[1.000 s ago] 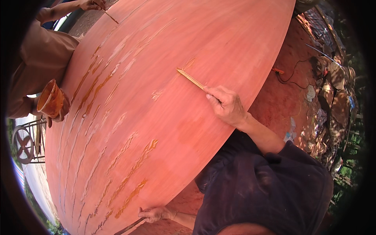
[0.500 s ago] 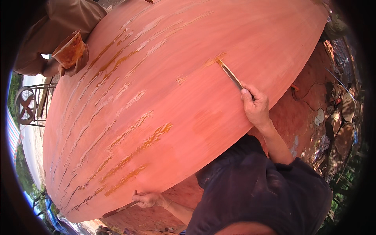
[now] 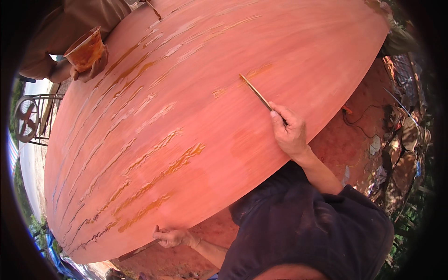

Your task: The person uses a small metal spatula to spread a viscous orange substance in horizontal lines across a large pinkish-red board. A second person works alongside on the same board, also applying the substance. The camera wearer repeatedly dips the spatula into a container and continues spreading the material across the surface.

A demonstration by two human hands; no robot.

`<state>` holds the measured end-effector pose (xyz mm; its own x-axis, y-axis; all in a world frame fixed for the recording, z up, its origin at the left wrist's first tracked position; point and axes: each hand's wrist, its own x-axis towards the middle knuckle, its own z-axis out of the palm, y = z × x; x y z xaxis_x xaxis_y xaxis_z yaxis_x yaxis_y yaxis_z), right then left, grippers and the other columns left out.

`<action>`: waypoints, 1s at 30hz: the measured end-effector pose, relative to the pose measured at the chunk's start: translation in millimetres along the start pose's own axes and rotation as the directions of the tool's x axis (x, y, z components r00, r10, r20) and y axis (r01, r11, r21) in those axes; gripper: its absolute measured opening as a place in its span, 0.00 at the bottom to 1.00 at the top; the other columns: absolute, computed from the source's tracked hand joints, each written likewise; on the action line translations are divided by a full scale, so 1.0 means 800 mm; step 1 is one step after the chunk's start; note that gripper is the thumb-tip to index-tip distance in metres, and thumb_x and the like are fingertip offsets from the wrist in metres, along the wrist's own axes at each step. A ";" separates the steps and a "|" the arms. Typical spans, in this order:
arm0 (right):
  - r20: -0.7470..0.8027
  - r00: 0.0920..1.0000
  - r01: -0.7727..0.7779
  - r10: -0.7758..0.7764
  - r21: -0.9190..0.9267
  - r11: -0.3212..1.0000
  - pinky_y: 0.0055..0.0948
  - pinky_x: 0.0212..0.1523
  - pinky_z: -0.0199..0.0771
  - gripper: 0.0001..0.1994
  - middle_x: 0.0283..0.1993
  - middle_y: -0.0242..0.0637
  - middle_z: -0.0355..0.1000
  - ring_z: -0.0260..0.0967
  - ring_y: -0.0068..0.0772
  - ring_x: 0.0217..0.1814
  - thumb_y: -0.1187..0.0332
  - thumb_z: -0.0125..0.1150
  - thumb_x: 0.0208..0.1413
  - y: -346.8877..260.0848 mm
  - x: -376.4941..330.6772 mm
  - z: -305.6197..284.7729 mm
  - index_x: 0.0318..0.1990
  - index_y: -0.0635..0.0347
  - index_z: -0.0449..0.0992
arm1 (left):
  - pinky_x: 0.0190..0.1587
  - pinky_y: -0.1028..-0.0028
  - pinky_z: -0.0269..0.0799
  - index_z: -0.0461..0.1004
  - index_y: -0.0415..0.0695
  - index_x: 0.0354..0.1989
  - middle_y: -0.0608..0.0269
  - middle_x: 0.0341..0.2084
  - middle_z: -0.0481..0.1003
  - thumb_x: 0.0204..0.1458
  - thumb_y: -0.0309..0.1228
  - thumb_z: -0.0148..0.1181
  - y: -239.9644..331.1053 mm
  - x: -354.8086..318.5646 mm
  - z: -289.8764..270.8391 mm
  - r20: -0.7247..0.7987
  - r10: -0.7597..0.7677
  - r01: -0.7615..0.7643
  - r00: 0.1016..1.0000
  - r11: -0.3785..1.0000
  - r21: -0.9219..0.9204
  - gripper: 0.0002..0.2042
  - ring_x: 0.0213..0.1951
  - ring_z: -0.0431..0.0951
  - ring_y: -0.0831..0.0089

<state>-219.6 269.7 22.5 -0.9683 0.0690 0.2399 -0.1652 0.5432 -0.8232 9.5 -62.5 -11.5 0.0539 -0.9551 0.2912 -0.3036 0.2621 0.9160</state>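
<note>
A large, salmon-pink curved surface [image 3: 224, 135], pointed toward its ends like a hull, spreads before me. Raised orange-brown streaks [image 3: 175, 165] of paste run along its left half. My right hand [image 3: 290, 130] is closed round a thin flat spatula [image 3: 256, 93], its tip on the surface near a thin orange smear [image 3: 259, 71]. At the near rim, my left hand [image 3: 171, 237] has its fingers curled, one pointing up against the edge. A dark flat strip [image 3: 135, 251] runs out beside that hand; whether the hand grips it is hard to make out.
Across the surface, another person's hand [image 3: 91, 67] holds a cup of orange paste [image 3: 85, 49]; a thin dark tool [image 3: 154, 10] shows near them. A wheel on a metal frame [image 3: 27, 119] stands at left. Stones [image 3: 401, 175] and a cable [image 3: 357, 122] lie on the right.
My right hand and the spatula have moved left, leaving a longer orange smear behind the tip. At the top, the other person's thin tool has come further into view over the surface.
</note>
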 end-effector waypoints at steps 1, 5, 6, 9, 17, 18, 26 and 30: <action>-0.027 0.998 0.057 -0.059 -0.068 0.996 0.25 0.30 0.68 0.11 0.30 0.33 0.74 0.67 0.22 0.28 0.74 0.60 0.64 0.000 0.001 0.002 0.51 0.67 0.80 | 0.23 0.78 0.42 0.77 0.31 0.38 0.79 0.18 0.49 0.70 0.40 0.48 0.000 0.000 0.000 0.011 -0.019 0.020 1.000 0.999 -0.027 0.21 0.20 0.49 0.84; 0.027 0.993 0.114 -0.111 -0.261 0.959 0.30 0.27 0.69 0.12 0.29 0.39 0.71 0.69 0.32 0.26 0.75 0.63 0.59 -0.007 -0.011 0.009 0.50 0.64 0.81 | 0.23 0.79 0.42 0.77 0.30 0.38 0.78 0.18 0.48 0.70 0.39 0.48 0.006 -0.001 -0.001 0.032 -0.039 0.041 0.999 0.998 -0.056 0.21 0.20 0.49 0.84; 0.044 0.993 0.116 -0.108 -0.291 0.950 0.31 0.26 0.69 0.11 0.28 0.39 0.70 0.69 0.34 0.25 0.75 0.64 0.59 -0.010 -0.014 0.012 0.49 0.64 0.81 | 0.23 0.79 0.42 0.77 0.30 0.38 0.78 0.18 0.48 0.70 0.39 0.48 0.008 -0.001 0.000 0.024 -0.057 0.058 0.998 0.997 -0.043 0.21 0.20 0.49 0.84; 0.093 0.990 0.127 -0.102 -0.326 0.937 0.33 0.24 0.69 0.11 0.28 0.39 0.67 0.68 0.36 0.24 0.75 0.64 0.58 -0.019 -0.024 0.021 0.48 0.63 0.81 | 0.23 0.79 0.43 0.77 0.31 0.39 0.78 0.18 0.48 0.70 0.40 0.48 0.005 -0.001 0.001 0.000 -0.023 0.023 1.000 0.999 -0.033 0.21 0.20 0.49 0.83; 0.006 0.992 0.125 -0.126 -0.164 0.979 0.34 0.23 0.69 0.11 0.27 0.38 0.67 0.68 0.37 0.24 0.73 0.64 0.58 -0.015 -0.006 0.000 0.48 0.61 0.81 | 0.27 0.75 0.55 0.78 0.31 0.42 0.69 0.24 0.62 0.68 0.45 0.50 0.017 -0.009 0.016 -0.073 -0.075 0.070 0.994 0.995 -0.071 0.24 0.27 0.62 0.77; -0.021 0.993 0.111 -0.118 -0.229 0.967 0.35 0.23 0.69 0.11 0.27 0.39 0.68 0.69 0.37 0.24 0.73 0.64 0.58 -0.010 0.000 -0.003 0.48 0.60 0.81 | 0.27 0.75 0.55 0.78 0.31 0.42 0.69 0.24 0.62 0.68 0.45 0.50 0.016 -0.019 0.052 0.069 -0.042 0.051 0.997 0.988 -0.143 0.24 0.27 0.62 0.77; 0.047 0.994 0.106 -0.099 -0.166 0.980 0.36 0.24 0.73 0.10 0.29 0.40 0.71 0.72 0.40 0.26 0.71 0.64 0.58 0.010 -0.004 -0.015 0.47 0.58 0.82 | 0.25 0.77 0.52 0.78 0.31 0.40 0.73 0.21 0.58 0.69 0.44 0.49 0.016 -0.081 0.197 0.247 -0.064 0.151 0.967 0.924 -0.352 0.23 0.24 0.58 0.80; 0.105 0.978 0.203 -0.180 -0.284 0.937 0.37 0.23 0.73 0.09 0.29 0.39 0.72 0.74 0.40 0.27 0.70 0.64 0.59 0.010 0.001 -0.021 0.46 0.58 0.82 | 0.24 0.78 0.50 0.78 0.31 0.39 0.74 0.19 0.55 0.69 0.44 0.49 0.015 -0.082 0.201 0.215 -0.065 0.140 0.974 0.925 -0.353 0.23 0.22 0.56 0.81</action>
<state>-219.0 287.9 24.7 -0.9371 -0.1183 0.3284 -0.2982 0.7604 -0.5769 -151.1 -19.1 -63.7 -0.1320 -0.9775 0.1647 0.0623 0.1576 0.9855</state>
